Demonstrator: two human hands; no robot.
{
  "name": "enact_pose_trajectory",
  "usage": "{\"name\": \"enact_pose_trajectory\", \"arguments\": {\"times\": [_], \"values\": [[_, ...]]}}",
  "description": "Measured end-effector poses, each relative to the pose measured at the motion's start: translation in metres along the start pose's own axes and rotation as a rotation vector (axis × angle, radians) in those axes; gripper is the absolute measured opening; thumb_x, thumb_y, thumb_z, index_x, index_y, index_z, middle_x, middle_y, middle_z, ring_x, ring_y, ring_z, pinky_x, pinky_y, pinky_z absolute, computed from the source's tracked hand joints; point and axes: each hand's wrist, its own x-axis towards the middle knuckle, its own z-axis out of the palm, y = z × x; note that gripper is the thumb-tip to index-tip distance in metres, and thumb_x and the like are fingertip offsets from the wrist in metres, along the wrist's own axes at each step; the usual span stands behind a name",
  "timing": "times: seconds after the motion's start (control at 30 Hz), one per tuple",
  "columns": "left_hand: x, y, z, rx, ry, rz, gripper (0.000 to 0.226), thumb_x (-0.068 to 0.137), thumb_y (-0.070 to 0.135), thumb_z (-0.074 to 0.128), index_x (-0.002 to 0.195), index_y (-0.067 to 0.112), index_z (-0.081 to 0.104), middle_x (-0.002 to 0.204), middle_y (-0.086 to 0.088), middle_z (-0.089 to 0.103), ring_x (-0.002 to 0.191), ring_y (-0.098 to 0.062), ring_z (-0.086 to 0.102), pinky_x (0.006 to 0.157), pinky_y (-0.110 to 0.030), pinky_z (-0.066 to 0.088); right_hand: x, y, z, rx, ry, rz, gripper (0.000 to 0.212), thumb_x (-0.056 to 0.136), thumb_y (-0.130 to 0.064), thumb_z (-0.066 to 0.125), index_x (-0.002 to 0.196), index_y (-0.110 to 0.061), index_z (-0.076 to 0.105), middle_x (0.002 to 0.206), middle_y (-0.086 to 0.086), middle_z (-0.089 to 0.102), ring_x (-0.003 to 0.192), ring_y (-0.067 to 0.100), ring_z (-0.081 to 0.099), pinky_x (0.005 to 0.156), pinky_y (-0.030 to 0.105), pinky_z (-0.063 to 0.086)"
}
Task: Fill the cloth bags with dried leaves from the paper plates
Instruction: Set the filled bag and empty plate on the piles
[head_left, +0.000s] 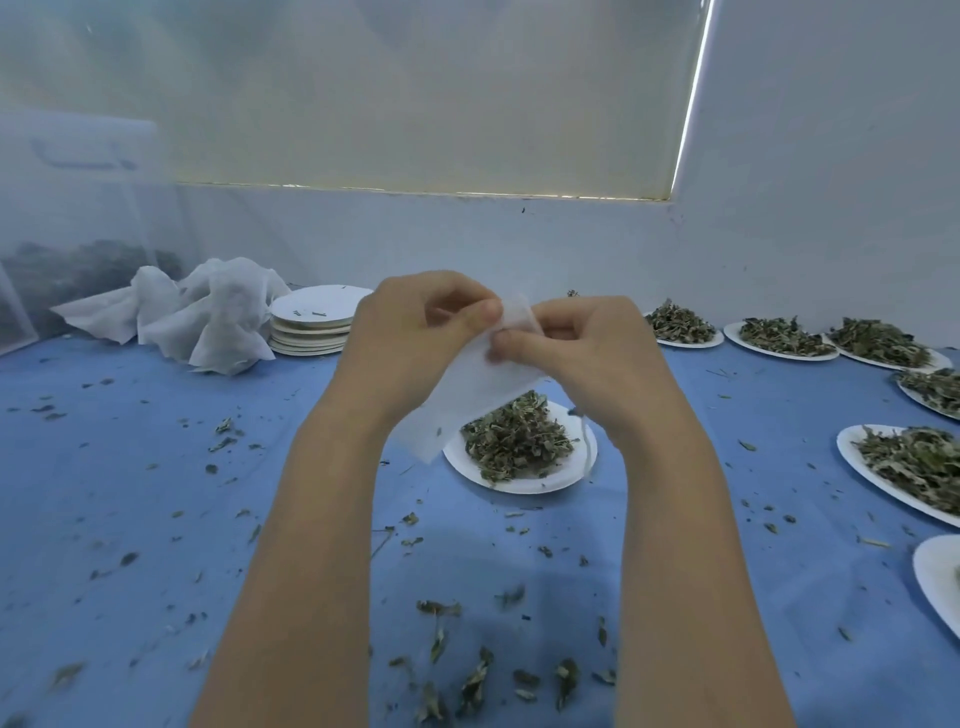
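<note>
A small white cloth bag (467, 400) hangs in the air above the table's middle. My left hand (415, 338) and my right hand (582, 343) both pinch its top edge, thumbs close together. Directly below it sits a paper plate (566, 478) heaped with dried leaves (514, 436). A thin drawstring (588, 447) dangles beside my right wrist. More paper plates with dried leaves (680, 325) line the right side.
A crumpled heap of white cloth bags (202, 317) lies at the back left beside a stack of bare paper plates (317, 322). A clear plastic tub (67, 218) holding leaves stands far left. Loose leaf bits litter the blue tablecloth (156, 493).
</note>
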Motion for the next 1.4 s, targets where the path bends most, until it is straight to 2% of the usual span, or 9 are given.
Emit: {"name": "enact_pose_trajectory", "arguments": {"times": [0.13,0.3,0.4,0.5,0.73,0.93,1.13,1.3,1.4], "values": [[0.0,0.003,0.004,0.019,0.037,0.04,0.015,0.087,0.019,0.062,0.077,0.031,0.063,0.08,0.016,0.065,0.086,-0.007,0.06,0.081,-0.024,0.044,0.004,0.006,0.009,0.077,-0.117,0.076,0.032,0.087,-0.027,0.058,0.089,0.005,0.062,0.071,0.008,0.054,0.072,0.015,0.05,0.073,0.031,0.037],[-0.005,0.007,0.008,0.153,0.036,0.118,0.023,0.084,0.018,0.06,0.101,0.031,0.065,0.101,0.018,0.065,0.1,0.003,0.05,0.103,-0.026,0.032,0.007,0.017,0.024,0.756,-0.338,0.303,0.043,0.097,-0.025,0.038,0.127,0.002,0.052,0.124,0.018,0.06,0.112,0.033,0.059,0.101,0.055,0.041],[-0.007,0.01,0.006,0.179,-0.194,0.148,0.07,0.062,0.029,0.059,0.129,0.041,0.044,0.132,0.022,0.047,0.122,0.011,0.031,0.116,-0.034,0.007,0.007,0.028,0.027,1.089,-0.455,0.302,0.062,0.096,-0.044,0.033,0.135,0.003,0.044,0.129,0.022,0.053,0.115,0.034,0.054,0.1,0.048,0.041],[-0.008,0.008,0.016,0.283,-0.463,0.1,0.097,0.058,0.034,0.079,0.137,0.053,0.024,0.146,0.024,0.027,0.13,0.016,0.006,0.113,-0.029,-0.011,0.008,0.038,0.025,1.24,-0.494,0.287,0.077,0.084,-0.069,0.039,0.115,-0.003,0.065,0.117,0.013,0.064,0.115,0.029,0.057,0.102,0.042,0.041],[-0.018,-0.007,0.04,0.752,-0.47,0.404,0.098,0.074,0.028,0.068,0.146,0.038,0.004,0.146,0.015,0.025,0.136,-0.003,0.017,0.115,-0.032,-0.005,-0.001,0.054,-0.005,1.262,-0.588,0.307,0.101,0.074,-0.083,0.035,0.12,0.003,0.06,0.122,0.019,0.061,0.115,0.033,0.058,0.095,0.046,0.048],[-0.023,-0.023,0.03,0.825,-0.332,0.46,0.079,0.073,0.015,0.058,0.144,0.013,0.024,0.128,-0.003,0.044,0.111,-0.022,0.043,0.089,-0.022,0.026,-0.004,0.053,-0.007,1.21,-0.619,0.406,0.104,0.076,-0.084,0.026,0.121,0.005,0.056,0.13,0.022,0.055,0.119,0.032,0.055,0.097,0.046,0.047],[-0.028,-0.037,0.03,0.943,-0.369,0.367,0.076,0.074,0.033,0.061,0.14,0.018,0.026,0.121,0.001,0.044,0.104,-0.019,0.046,0.084,-0.024,0.031,0.0,0.048,0.0,1.075,-0.617,0.509,0.103,0.071,-0.081,0.038,0.119,0.009,0.057,0.121,0.023,0.061,0.112,0.035,0.06,0.092,0.047,0.05],[-0.029,-0.035,0.017,0.691,-0.752,0.032,0.138,0.049,0.065,0.073,0.142,0.032,-0.023,0.143,0.02,0.004,0.131,-0.006,0.009,0.105,-0.024,0.012,0.002,0.046,0.007,1.03,-0.621,0.532,0.101,0.078,-0.079,0.034,0.123,0.01,0.052,0.126,0.025,0.057,0.117,0.036,0.056,0.093,0.047,0.049],[-0.033,-0.023,0.022,0.551,-0.622,-0.102,0.143,0.033,0.089,0.058,0.145,0.034,-0.012,0.147,0.022,0.004,0.138,-0.007,0.004,0.112,-0.033,0.012,0.004,0.04,0.011,1.049,-0.637,0.524,0.101,0.078,-0.079,0.034,0.127,0.008,0.05,0.127,0.023,0.055,0.118,0.036,0.054,0.095,0.045,0.047]]}}
